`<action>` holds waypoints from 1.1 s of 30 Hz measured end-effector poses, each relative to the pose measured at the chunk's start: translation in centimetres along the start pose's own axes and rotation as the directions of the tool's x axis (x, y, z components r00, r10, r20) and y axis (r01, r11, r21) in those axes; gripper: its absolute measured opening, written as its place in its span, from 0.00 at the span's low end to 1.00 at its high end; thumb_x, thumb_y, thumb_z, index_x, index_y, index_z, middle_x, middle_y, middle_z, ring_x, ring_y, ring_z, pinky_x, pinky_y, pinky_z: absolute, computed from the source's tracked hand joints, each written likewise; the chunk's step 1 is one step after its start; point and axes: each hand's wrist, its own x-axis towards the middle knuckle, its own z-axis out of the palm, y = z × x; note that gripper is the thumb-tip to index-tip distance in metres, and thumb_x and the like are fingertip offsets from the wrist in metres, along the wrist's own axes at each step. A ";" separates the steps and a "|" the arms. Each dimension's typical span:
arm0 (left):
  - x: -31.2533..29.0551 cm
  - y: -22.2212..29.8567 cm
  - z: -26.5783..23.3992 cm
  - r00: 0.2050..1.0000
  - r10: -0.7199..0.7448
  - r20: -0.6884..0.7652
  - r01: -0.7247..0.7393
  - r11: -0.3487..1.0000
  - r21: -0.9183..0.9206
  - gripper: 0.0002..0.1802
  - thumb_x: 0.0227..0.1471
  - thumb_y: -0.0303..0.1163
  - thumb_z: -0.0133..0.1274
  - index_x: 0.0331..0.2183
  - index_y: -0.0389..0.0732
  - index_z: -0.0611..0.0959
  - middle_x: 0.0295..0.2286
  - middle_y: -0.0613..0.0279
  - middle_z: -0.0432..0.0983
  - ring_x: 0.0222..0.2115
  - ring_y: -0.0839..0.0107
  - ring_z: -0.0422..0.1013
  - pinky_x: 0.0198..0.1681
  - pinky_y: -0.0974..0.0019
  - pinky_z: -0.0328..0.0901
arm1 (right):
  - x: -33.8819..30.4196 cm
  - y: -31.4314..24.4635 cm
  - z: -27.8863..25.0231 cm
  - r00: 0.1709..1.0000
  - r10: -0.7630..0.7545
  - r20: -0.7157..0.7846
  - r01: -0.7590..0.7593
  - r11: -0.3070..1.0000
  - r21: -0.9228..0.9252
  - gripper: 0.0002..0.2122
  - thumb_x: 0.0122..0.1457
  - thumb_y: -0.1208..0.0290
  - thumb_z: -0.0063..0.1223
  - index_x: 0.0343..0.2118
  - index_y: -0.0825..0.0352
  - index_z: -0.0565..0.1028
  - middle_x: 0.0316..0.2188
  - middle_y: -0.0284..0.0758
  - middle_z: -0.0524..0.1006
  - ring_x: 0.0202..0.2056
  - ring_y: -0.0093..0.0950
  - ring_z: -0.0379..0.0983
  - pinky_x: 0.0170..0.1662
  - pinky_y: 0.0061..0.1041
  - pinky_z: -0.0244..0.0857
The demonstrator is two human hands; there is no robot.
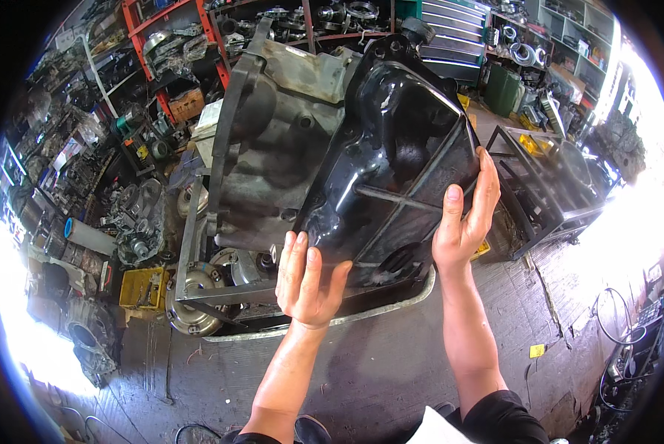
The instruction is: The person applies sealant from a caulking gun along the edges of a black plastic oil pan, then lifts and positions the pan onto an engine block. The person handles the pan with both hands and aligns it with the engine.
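Observation:
A glossy black oil pan (391, 159) with raised ribs leans at a tilt against the side of a large grey transmission case (273, 148). My left hand (306, 285) is at the pan's lower left corner, fingers along its edge and thumb toward its face. On the pan's right edge, my right hand (465, 214) has its fingers round the rim and its thumb on the ribbed face. Between them both hands hold the pan. The transmission case rests on a metal frame stand (221, 294); the side of the case behind the pan is hidden.
Round metal parts (195, 303) lie beneath the stand, beside a yellow crate (143, 288). Another metal frame (561, 214) stands at the right. Crowded red-posted shelves (136, 37) and a drawer cabinet (450, 37) are behind. Cables (617, 318) lie at the lower right.

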 end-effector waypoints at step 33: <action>6.7 8.7 3.2 0.818 -0.068 0.572 -0.201 0.897 0.393 0.55 0.40 0.48 0.73 0.68 0.56 0.67 0.73 0.47 0.37 0.68 0.19 0.29 0.63 0.16 0.31 | 1.1 -0.2 -0.8 1.000 0.004 -0.013 -0.004 1.000 0.019 0.30 0.59 0.67 0.62 0.62 0.76 0.69 0.61 0.52 0.69 0.59 0.48 0.65 0.64 0.42 0.55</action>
